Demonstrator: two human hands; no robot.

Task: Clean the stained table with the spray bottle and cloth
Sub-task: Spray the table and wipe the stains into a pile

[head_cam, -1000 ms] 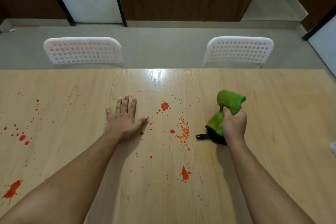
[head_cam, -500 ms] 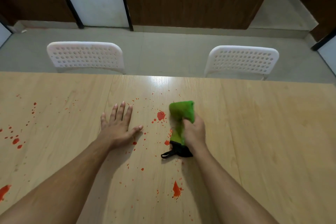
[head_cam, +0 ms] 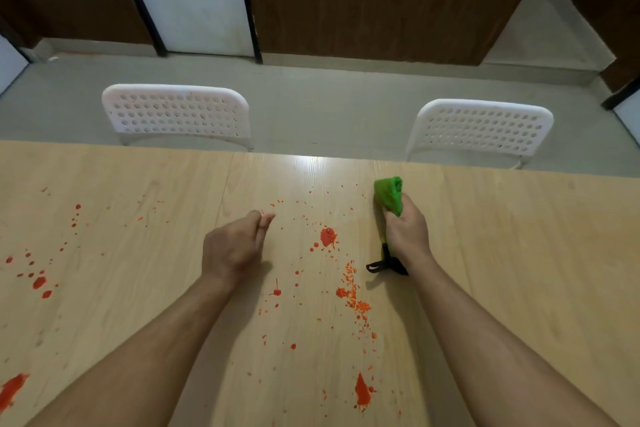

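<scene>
Fingers grip cloth near table edge

No readable text, labels, brands or numbers anywhere in frame; no signs on any surface.

The bunched green cloth with a black strap is partly hidden inside the right hand, so its full shape cannot be told. The left hand shows only its back; its fingers seem loosely curled. The light wooden table and a red stain are cut off at the picture's edges.
</scene>
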